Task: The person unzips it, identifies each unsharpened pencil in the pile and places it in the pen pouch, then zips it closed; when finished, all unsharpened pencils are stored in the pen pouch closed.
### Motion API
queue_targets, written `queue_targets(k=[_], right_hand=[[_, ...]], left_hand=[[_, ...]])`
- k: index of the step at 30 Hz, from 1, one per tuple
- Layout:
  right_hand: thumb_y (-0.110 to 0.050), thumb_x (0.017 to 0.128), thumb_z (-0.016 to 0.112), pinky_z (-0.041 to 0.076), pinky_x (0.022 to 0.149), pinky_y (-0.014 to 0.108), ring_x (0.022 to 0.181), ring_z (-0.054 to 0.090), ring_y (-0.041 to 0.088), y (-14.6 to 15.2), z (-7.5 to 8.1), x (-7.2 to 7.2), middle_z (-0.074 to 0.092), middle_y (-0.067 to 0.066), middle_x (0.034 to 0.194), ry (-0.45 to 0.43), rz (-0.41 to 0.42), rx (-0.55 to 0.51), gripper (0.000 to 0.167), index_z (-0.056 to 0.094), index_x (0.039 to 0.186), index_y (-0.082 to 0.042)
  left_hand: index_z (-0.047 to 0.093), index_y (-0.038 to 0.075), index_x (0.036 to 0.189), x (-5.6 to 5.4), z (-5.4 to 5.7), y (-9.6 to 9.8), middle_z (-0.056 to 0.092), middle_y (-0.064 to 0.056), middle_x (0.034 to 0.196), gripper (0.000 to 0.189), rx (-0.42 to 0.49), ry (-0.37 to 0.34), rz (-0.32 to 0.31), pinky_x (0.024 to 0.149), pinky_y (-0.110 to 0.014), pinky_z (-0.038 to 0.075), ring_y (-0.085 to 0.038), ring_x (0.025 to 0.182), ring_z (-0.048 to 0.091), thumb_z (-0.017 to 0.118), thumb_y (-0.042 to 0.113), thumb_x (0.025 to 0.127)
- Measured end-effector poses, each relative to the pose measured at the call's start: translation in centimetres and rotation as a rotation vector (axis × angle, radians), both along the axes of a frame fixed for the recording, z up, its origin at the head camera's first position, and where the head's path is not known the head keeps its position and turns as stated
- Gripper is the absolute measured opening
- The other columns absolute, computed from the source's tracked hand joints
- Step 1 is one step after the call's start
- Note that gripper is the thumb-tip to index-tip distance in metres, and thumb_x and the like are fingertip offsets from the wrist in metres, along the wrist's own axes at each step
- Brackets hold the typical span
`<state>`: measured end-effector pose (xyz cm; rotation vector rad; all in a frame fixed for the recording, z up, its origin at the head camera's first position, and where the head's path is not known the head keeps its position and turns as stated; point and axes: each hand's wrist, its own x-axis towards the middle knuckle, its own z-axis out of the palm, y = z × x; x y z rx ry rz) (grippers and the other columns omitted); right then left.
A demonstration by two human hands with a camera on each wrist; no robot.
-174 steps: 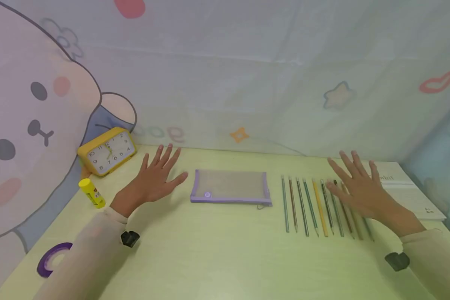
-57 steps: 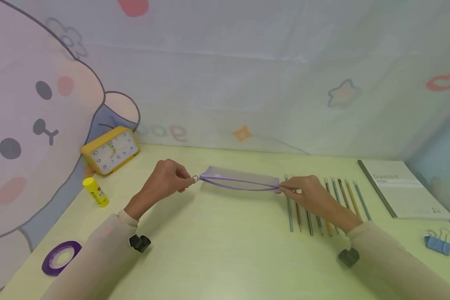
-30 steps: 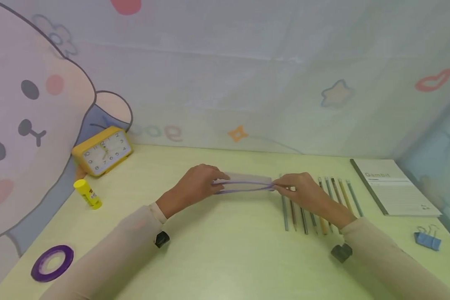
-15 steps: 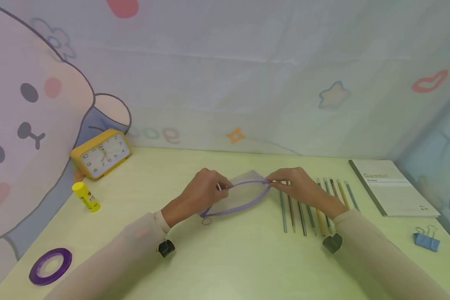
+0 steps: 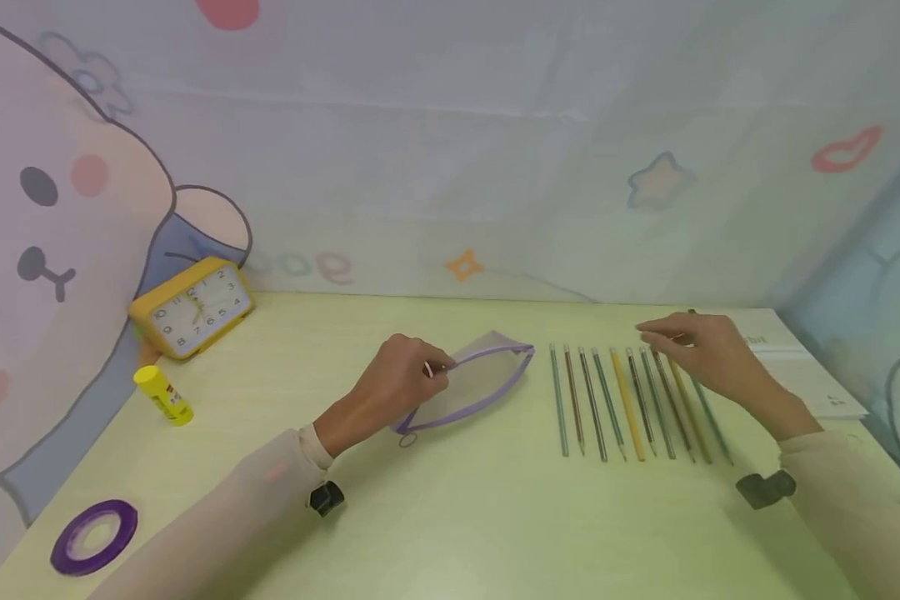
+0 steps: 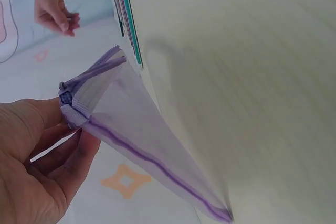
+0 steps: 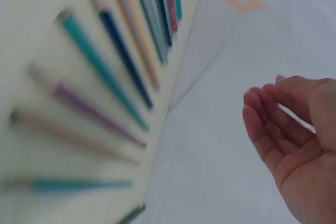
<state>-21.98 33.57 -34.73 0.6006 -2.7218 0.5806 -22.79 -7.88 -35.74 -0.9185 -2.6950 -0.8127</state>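
Note:
In the head view my left hand (image 5: 397,379) pinches the upper edge of a translucent pencil pouch (image 5: 468,412) with purple trim. Its zip is undone and the mouth gapes toward me; a small ring hangs at the near left corner. The left wrist view shows the pouch's mesh side (image 6: 139,111) reaching down toward the table, thumb and fingers at one end. My right hand (image 5: 720,354) hovers over the far ends of the right-hand pencils, fingers loosely bent and holding nothing. Several pencils (image 5: 625,400) lie side by side right of the pouch, also blurred in the right wrist view.
A notebook (image 5: 787,367) lies behind the right hand, partly covered by it. On the left stand a yellow alarm clock (image 5: 198,308) and a glue stick (image 5: 163,396), with a purple tape roll (image 5: 60,554) nearer. A printed cloth (image 5: 420,167) hangs behind the table.
The pouch was lying flat, then lifted and unzipped, with both hands spreading its mouth. My right hand has since let go and moved right above the pencils; the left hand keeps its grip.

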Motion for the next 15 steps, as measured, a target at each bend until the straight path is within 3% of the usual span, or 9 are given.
queue_targets(k=[2, 5, 10, 15], right_hand=[[-0.017, 0.099, 0.064, 0.057, 0.074, 0.049, 0.081, 0.074, 0.031, 1.7, -0.2, 0.7, 0.076, 0.018, 0.106, -0.017, -0.052, 0.048, 0.027, 0.073, 0.12, -0.004], [-0.016, 0.098, 0.064, 0.055, 0.075, 0.053, 0.083, 0.072, 0.032, 3.4, -1.0, 1.7, 0.076, 0.021, 0.102, -0.109, -0.114, 0.11, 0.029, 0.072, 0.12, 0.002], [-0.013, 0.096, 0.065, 0.056, 0.065, 0.044, 0.082, 0.068, 0.031, 4.5, -2.7, 2.6, 0.073, 0.021, 0.095, -0.25, -0.12, 0.149, 0.035, 0.067, 0.12, 0.012], [-0.007, 0.094, 0.064, 0.056, 0.069, 0.042, 0.081, 0.066, 0.028, 4.2, -3.8, 2.8, 0.07, 0.02, 0.092, -0.315, -0.102, 0.158, 0.038, 0.061, 0.121, 0.02]], left_hand=[[0.082, 0.006, 0.1, 0.0, 0.0, 0.0, 0.08, -0.005, 0.089, 0.024, -0.004, 0.001, 0.003, 0.06, -0.019, 0.049, -0.01, 0.071, 0.069, 0.064, 0.0, 0.086], [0.082, 0.006, 0.1, 0.1, 0.0, 0.1, 0.079, -0.005, 0.088, 0.024, -0.005, 0.0, 0.003, 0.059, -0.018, 0.047, -0.008, 0.069, 0.068, 0.064, 0.001, 0.086], [0.082, 0.006, 0.1, 0.0, 0.0, 0.2, 0.079, -0.006, 0.088, 0.023, -0.007, -0.002, 0.008, 0.056, -0.018, 0.043, -0.008, 0.068, 0.067, 0.064, 0.0, 0.086], [0.082, 0.006, 0.1, 0.0, -0.1, 0.4, 0.079, -0.007, 0.089, 0.024, -0.009, 0.005, 0.006, 0.054, -0.018, 0.04, -0.007, 0.065, 0.064, 0.064, -0.001, 0.085]])
